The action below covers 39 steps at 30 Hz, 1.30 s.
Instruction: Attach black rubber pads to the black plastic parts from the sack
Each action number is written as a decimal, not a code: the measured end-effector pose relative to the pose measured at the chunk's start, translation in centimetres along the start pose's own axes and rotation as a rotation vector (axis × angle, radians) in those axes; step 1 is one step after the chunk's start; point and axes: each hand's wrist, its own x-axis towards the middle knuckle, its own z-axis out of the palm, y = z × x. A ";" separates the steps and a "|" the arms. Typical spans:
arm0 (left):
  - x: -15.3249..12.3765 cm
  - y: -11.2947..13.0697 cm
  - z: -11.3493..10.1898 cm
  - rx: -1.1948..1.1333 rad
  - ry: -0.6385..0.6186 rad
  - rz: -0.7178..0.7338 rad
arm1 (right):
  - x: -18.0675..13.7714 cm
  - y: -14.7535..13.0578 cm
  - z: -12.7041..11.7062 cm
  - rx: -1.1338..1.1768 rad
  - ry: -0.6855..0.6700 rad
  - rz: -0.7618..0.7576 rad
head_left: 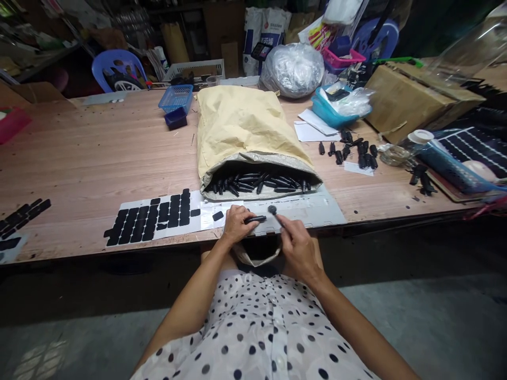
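Observation:
My left hand [236, 224] is closed around a slim black plastic tube [255, 219] held level at the table's front edge. My right hand [296, 243] pinches a thin tool with a small dark round tip [272, 209], just right of the tube's end. Both hands hover over a white backing sheet [317, 208] that carries several black adhesive pads [152, 216] on its left part. Right behind the hands lies a yellow paper sack [241, 129], its open mouth full of more black tubes [257, 183].
The wooden table [87, 158] also holds loose black caps [354, 150], a blue basket [176, 97], a teal tray [332, 113], a cardboard box [412, 100], a clear bag [293, 68] and a blue crate [459, 163] at right. More black pads [24, 214] lie at far left.

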 end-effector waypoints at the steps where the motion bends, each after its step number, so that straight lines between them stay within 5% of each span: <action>1: -0.1 0.0 0.0 0.004 0.002 0.005 | 0.6 0.6 -0.6 -0.035 0.047 0.030; 7: -0.2 0.1 0.2 0.031 0.006 0.029 | 6.4 8.1 -5.1 -0.437 0.271 0.346; 12: -0.2 0.0 0.1 0.030 -0.005 0.042 | 9.7 12.9 -5.9 -0.535 0.289 0.573; 20: -0.8 -0.4 -0.3 0.043 -0.004 0.128 | 10.1 12.4 -3.5 -0.571 0.324 0.551; 26: -4.2 -0.2 0.8 0.093 -0.049 0.379 | 10.1 12.7 -3.1 -0.598 0.367 0.522; 30: -5.6 0.5 1.4 0.091 0.002 0.372 | 10.0 12.8 -2.9 -0.617 0.371 0.512; 34: -5.3 3.7 -0.5 -0.044 0.024 0.405 | 10.0 12.9 -2.8 -0.613 0.396 0.504; 39: -7.0 9.6 -5.6 -0.294 -0.175 0.715 | 10.0 12.7 -2.8 -0.602 0.383 0.510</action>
